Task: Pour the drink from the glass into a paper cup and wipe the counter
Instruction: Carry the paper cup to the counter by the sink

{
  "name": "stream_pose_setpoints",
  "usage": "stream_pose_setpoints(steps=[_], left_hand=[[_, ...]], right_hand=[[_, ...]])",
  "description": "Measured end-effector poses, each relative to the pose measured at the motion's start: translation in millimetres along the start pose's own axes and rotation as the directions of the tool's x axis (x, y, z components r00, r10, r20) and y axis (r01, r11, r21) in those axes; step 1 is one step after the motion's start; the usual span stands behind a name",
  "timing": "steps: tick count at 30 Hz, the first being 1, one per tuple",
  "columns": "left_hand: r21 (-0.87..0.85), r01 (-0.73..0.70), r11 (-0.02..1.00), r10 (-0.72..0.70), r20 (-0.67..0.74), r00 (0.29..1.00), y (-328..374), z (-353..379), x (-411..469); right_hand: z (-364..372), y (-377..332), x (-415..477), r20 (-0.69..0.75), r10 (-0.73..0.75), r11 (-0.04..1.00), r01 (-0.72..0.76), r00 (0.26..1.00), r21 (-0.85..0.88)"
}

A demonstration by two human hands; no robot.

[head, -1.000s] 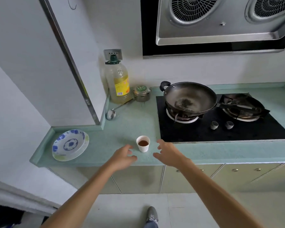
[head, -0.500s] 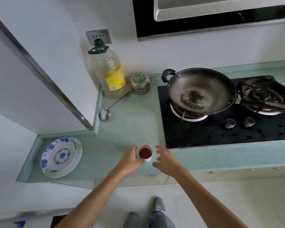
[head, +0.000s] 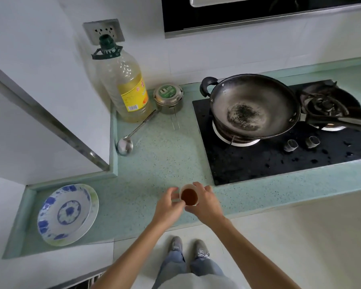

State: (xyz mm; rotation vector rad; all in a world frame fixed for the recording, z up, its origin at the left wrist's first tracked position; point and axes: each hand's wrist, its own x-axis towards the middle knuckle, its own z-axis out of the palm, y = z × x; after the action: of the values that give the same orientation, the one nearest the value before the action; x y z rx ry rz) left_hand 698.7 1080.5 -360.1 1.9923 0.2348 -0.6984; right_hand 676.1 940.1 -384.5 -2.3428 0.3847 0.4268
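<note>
Since half a second ago, both hands have closed the last gap and now sit against the cup (head: pixel 189 197), where before only the left touched it and the right stood just beside.

The cup is white-walled and holds a brown drink. It stands at the front edge of the surface (head: pixel 165 163), near the front left corner of the hob (head: pixel 258 163). We cannot tell whether it rests there or is already raised.

The left hand (head: pixel 168 205) has its grip curled against the cup's left side, thumb and fingers at the rim. The right hand (head: pixel 206 203) wraps its grip round the right side. Neither hand holds anything else.

We find no separate glass in view and no cloth or paper for wiping. The vessel looks like paper rather than glass, so we judge the pour may already be done, though we cannot confirm it. We see no spill on the surface around the cup. The wipe is, in our judgement, not yet begun.

Further out, a blue-patterned plate (head: pixel 67 213) lies well to the left. A ladle (head: pixel 124 145), an oil bottle (head: pixel 125 86) and a lidded tin (head: pixel 168 99) stand toward the back wall. A wok (head: pixel 254 105) sits on the left burner.
</note>
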Motion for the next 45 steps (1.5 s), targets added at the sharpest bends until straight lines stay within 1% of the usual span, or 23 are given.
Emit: stream_pose_setpoints(steps=[5, 8, 12, 14, 16, 19, 21, 23, 27, 30, 33, 35, 37, 39, 41, 43, 45], left_hand=[[-0.062, -0.032, 0.998, 0.033, 0.021, 0.999, -5, -18, 16], [-0.137, -0.043, 0.990, 0.051, 0.056, 0.997, -2, -28, 25], [-0.236, 0.014, 0.972, 0.022, 0.151, 0.988, 6, -32, 35], [-0.247, 0.043, 0.968, 0.018, 0.240, 0.971, 14, -30, 35], [-0.200, 0.065, 0.978, 0.017, 0.382, 0.924, 23, -26, 31], [-0.203, 0.122, 0.971, 0.017, 0.574, 0.819, 38, -14, 20], [-0.206, 0.140, 0.969, 0.029, 0.650, 0.759, 49, -3, 14], [-0.197, 0.116, 0.974, 0.057, 0.699, 0.713, 61, 12, 5], [-0.188, 0.070, 0.980, 0.102, 0.767, 0.633, 88, 47, -19], [-0.177, 0.029, 0.984, 0.127, 0.803, 0.582, 106, 82, -42], [-0.160, 0.008, 0.987, 0.131, 0.834, 0.535, 121, 122, -66], [-0.134, -0.033, 0.990, 0.132, 0.852, 0.507, 130, 152, -83], [-0.098, -0.108, 0.989, 0.139, 0.859, 0.492, 140, 184, -102], [-0.073, -0.190, 0.979, 0.158, 0.863, 0.480, 150, 216, -122], [-0.071, -0.236, 0.969, 0.176, 0.870, 0.461, 161, 250, -142], [-0.069, -0.241, 0.968, 0.174, 0.879, 0.445, 170, 285, -162], [-0.084, -0.227, 0.970, 0.174, 0.893, 0.414, 177, 317, -181]], right_hand=[[-2, -8, -6, -0.090, 0.027, 1.000, -0.027, 0.996, 0.006], [-5, -13, -13, -0.173, 0.028, 1.000, -0.027, 0.984, 0.012], [-14, -21, -28, -0.259, 0.051, 0.999, -0.045, 0.964, 0.031], [-23, -24, -40, -0.314, 0.066, 0.996, -0.045, 0.947, 0.072], [-32, -25, -54, -0.356, 0.073, 0.993, -0.035, 0.932, 0.110], [-47, -24, -77, -0.416, 0.083, 0.986, -0.014, 0.905, 0.166], [-57, -20, -90, -0.463, 0.112, 0.980, -0.019, 0.879, 0.200], [-67, -12, -104, -0.516, 0.134, 0.978, -0.029, 0.846, 0.206], [-87, 11, -132, -0.614, 0.203, 0.972, -0.080, 0.763, 0.223], [-102, 33, -156, -0.688, 0.276, 0.952, -0.092, 0.671, 0.293], [-119, 64, -185, -0.746, 0.317, 0.939, -0.084, 0.586, 0.334], [-133, 87, -206, -0.772, 0.334, 0.932, -0.065, 0.540, 0.357], [-148, 114, -230, -0.797, 0.350, 0.927, -0.061, 0.492, 0.369], [-164, 142, -255, -0.806, 0.363, 0.921, -0.046, 0.468, 0.388], [-182, 170, -281, -0.813, 0.368, 0.915, -0.020, 0.450, 0.403], [-199, 198, -306, -0.827, 0.373, 0.912, -0.005, 0.421, 0.409], [-216, 222, -329, -0.833, 0.380, 0.906, 0.019, 0.402, 0.422]])
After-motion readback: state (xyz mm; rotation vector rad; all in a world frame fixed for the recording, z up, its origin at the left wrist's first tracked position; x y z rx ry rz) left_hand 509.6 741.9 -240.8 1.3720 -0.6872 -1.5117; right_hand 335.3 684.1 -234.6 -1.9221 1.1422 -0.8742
